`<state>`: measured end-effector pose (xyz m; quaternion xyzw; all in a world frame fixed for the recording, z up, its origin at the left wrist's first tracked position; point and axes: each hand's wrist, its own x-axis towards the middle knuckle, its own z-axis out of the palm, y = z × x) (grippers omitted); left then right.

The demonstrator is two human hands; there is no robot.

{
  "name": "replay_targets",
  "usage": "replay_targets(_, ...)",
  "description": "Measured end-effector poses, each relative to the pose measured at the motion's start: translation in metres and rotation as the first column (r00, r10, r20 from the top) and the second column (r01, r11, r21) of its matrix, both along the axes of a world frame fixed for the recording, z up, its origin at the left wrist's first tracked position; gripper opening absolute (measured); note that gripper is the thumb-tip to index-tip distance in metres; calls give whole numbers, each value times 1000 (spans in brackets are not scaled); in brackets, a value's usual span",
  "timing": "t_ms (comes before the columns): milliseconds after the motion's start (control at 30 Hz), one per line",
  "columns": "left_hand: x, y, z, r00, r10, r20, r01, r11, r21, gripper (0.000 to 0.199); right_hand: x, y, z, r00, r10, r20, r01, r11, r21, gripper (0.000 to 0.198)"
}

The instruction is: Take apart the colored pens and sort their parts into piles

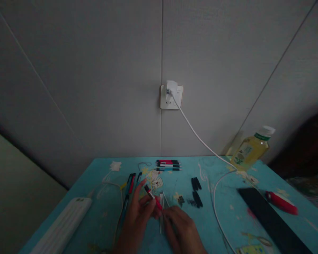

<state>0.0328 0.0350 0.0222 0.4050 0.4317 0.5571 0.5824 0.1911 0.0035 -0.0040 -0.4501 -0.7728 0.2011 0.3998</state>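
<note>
A red pen barrel with a black end [158,204] is gripped in my left hand [140,210], tilted with its black end up and to the left. The fingers of my right hand [182,225] are closed together at the barrel's lower end; what they pinch is hidden. Beneath and between the hands lie several thin pale pen refills [161,225]. Left of my left hand are several dark, blue and red pen barrels [130,183], partly covered by it. Several black pen grips or caps [197,199] lie to the right, beside small dark pieces [180,200].
Several pens [169,165] lie in a row at the back. A white power strip [66,222] is at the left. A white cable [214,201] runs from the wall charger [171,90] across the table. On the right are a yellow drink bottle [250,151], a black strip [270,215] and a red-handled object [281,203].
</note>
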Motion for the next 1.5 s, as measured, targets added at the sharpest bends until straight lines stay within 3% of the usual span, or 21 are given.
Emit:
replay_targets(200,0,-8,-13,997,11,82,-12,1000,8,75,2,1,-6,999,-16,48,14,998,56,23)
replay_targets(400,-1,-15,-9,997,25,70,-29,998,53,63,2,-2,2,1000,17,-2,-17,1000,0,27)
replay_targets(600,-4,-22,-4,996,-84,4,84,996,24,62,5,-5,16,998,3,-65,-9,996,-93,29)
replay_targets(833,-10,-20,-4,992,-119,-50,121,992,40,30,7,-5,21,990,-44,-137,24,990,-140,19)
replay_targets(933,-14,-17,-7,981,-124,-147,128,992,17,18,11,-3,23,986,-68,-153,42,984,-171,16)
replay_targets(1100,-16,-18,-12,901,-263,-346,266,963,-40,18,19,-3,29,980,-93,-173,64,984,-167,17)
replay_targets(1200,-14,-25,-14,819,-320,-476,375,927,23,15,17,-7,34,984,-30,-174,3,988,-156,19)
replay_targets(1300,-12,-32,-16,731,-291,-618,438,894,97,15,13,-11,36,986,52,-159,-74,988,-136,28)
replay_targets(1400,-12,-35,-15,741,-197,-641,355,927,125,18,14,-10,30,997,2,-79,-9,996,-88,40)
replay_targets(1500,-12,-35,-9,830,-116,-545,205,973,104,19,17,-4,19,988,-100,115,102,995,-16,26)
